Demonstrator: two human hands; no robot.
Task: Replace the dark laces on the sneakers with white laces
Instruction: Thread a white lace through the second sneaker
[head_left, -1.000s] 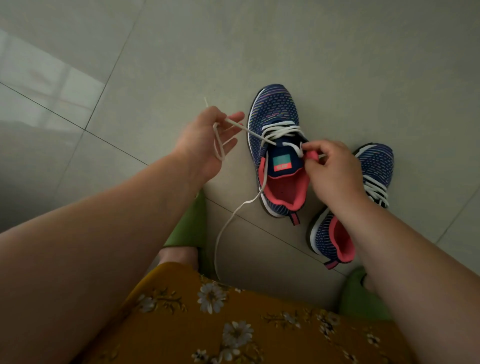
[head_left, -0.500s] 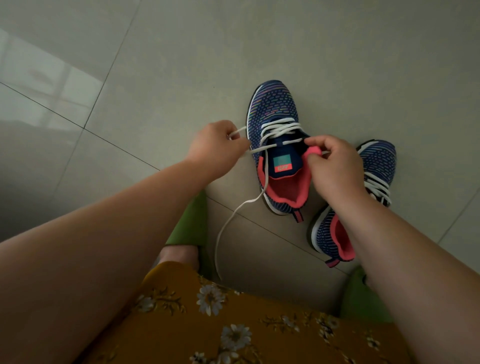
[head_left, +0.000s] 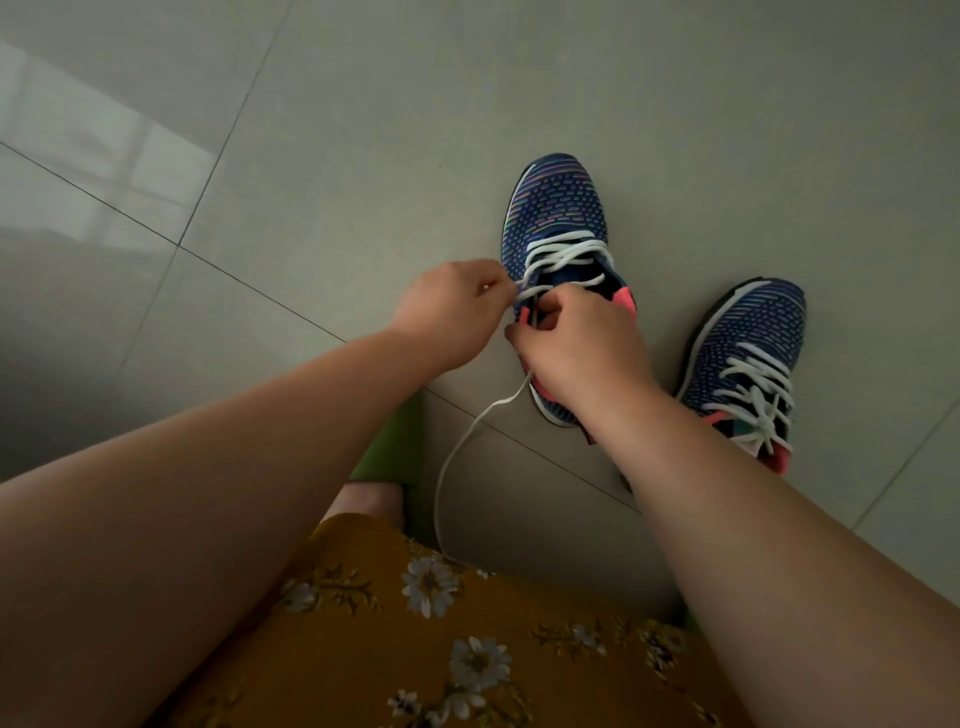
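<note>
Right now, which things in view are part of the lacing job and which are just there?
Part of the job:
left sneaker
its white lace, loose end trailing on the floor
left hand pinching the lace
right hand at the collar
right sneaker, already laced white

Just there:
tiled floor
flowered skirt

knit-fabric sneakers (head_left: 556, 208), woven white lace (head_left: 566, 254), glossy smooth floor tiles (head_left: 311, 130), floral cloth dress (head_left: 441, 649)

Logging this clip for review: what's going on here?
A person is lacing the left sneaker on the floor with a white lace. The left hand pinches the lace at the shoe's side; the right hand works at the top eyelets. A loose end trails on the floor. The right sneaker already has white laces.
</note>
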